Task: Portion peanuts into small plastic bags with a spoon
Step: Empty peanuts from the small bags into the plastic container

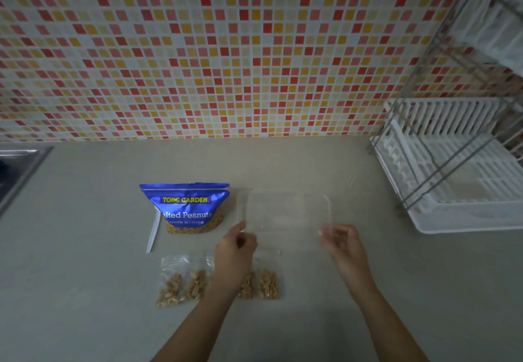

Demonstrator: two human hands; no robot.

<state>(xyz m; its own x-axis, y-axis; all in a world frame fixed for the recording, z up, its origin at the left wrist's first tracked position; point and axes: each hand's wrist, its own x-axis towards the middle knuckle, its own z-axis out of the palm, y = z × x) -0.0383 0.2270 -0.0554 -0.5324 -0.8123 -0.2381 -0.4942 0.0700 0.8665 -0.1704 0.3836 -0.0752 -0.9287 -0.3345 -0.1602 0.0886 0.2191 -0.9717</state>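
Note:
A blue bag of salted peanuts (pixel 185 208) stands open on the counter, left of centre. A white spoon (pixel 152 233) leans against its left side. Both my hands hold a clear empty plastic bag (pixel 283 214) stretched between them above the counter. My left hand (pixel 235 251) pinches its left edge and my right hand (pixel 342 244) pinches its right edge. Below, several small clear bags with peanuts lie flat: one group (pixel 181 285) to the left of my left forearm, another (pixel 264 285) to its right, partly hidden by the arm.
A white dish rack (pixel 458 169) with a metal frame stands at the right. A steel sink edge (pixel 19 169) shows at the far left. A mosaic tile wall (pixel 226 50) backs the beige counter (pixel 85 276).

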